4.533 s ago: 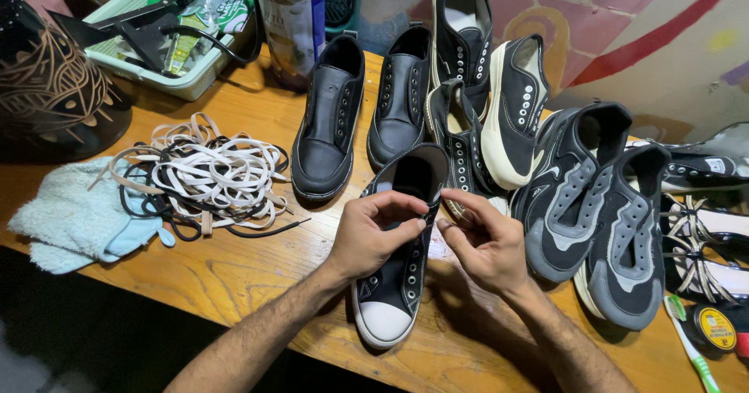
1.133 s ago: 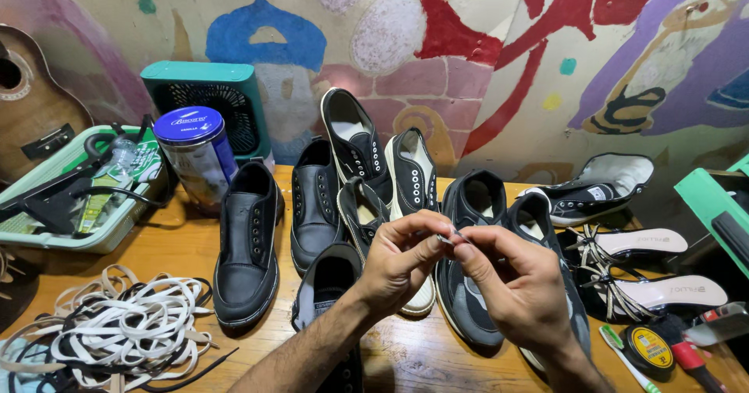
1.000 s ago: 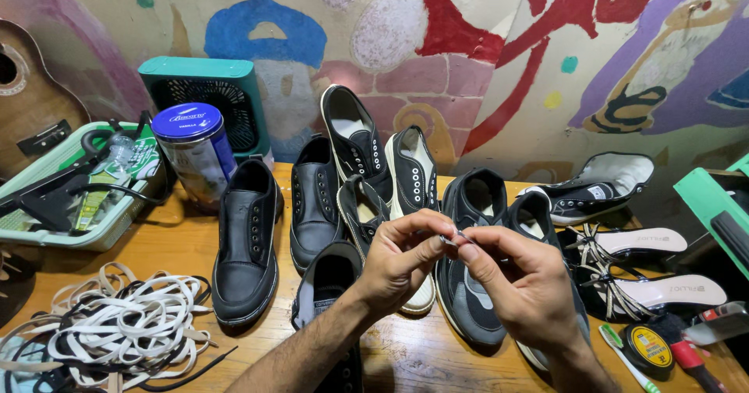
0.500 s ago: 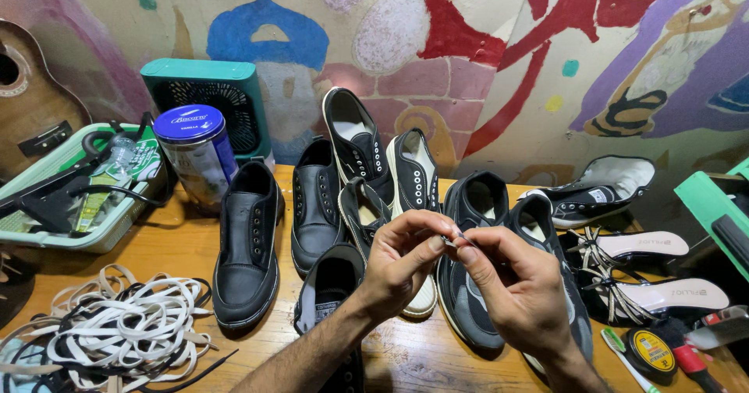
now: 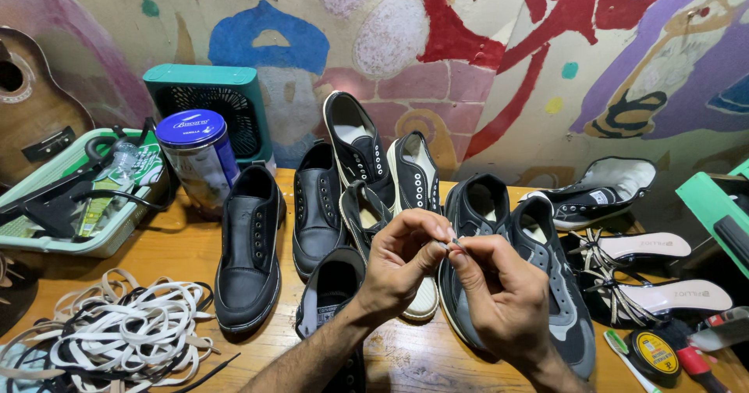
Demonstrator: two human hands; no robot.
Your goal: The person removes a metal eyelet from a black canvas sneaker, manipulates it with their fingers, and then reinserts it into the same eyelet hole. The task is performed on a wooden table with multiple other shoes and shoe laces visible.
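Head view looks down on a wall (image 5: 484, 42) painted with big red, blue and purple shapes, standing behind a wooden table (image 5: 179, 237) that fills the lower half. A guitar (image 5: 27, 104) leans at far left beside a green tray (image 5: 117, 229) of tools, a teal fan (image 5: 214, 100) and a blue-lidded tin (image 5: 195, 155). Black shoes (image 5: 250, 253) and grey trainers (image 5: 538, 284) lie in rows across the table, with pale sandals (image 5: 647, 249) at right and a heap of white and black laces (image 5: 117, 334) at lower left. Above the shoes, the left hand (image 5: 402, 264) and right hand (image 5: 499, 299) meet, thumbs and forefingers of both pinched together on a lace tip (image 5: 454, 245), a tiny thing held between them over the middle of the table.

Compared with half a second ago, the hands stay in nearly the same place with the same pinch; the view has shifted only slightly and the shoes have not moved.
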